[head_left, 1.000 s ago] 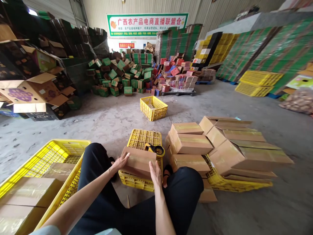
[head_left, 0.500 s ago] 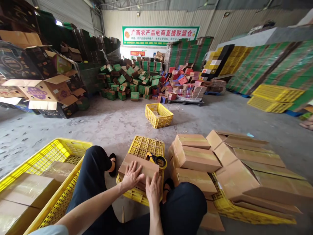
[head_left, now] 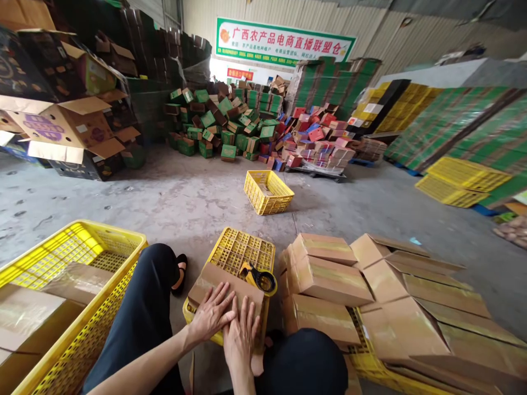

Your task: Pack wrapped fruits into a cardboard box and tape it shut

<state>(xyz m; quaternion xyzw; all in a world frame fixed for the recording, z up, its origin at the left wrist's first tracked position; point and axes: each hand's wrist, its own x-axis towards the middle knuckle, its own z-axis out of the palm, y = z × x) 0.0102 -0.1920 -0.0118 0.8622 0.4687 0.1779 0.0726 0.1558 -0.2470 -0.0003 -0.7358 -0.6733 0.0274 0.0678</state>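
A small brown cardboard box (head_left: 206, 278) lies on an upturned yellow plastic crate (head_left: 247, 249) between my knees. My left hand (head_left: 212, 312) rests flat on the box top, fingers stretched out. Beside it and almost touching it, my right hand (head_left: 241, 332) also lies flat on the box with its fingers extended. Just past the box, on the crate, sits a yellow and black tape dispenser (head_left: 259, 278); neither hand touches it. The near side of the box is hidden by my hands.
At left, a large yellow crate (head_left: 123, 241) holds taped boxes (head_left: 31, 318). On the right, several cardboard boxes (head_left: 329, 277) are stacked, some in another yellow crate. A smaller yellow crate (head_left: 269, 206) stands ahead on the floor. Green and red cartons (head_left: 228, 152) are heaped farther back.
My right hand has shifted left from the box's right end, now close beside my left hand. My left hand has come slightly nearer to me. The camera view has tilted.
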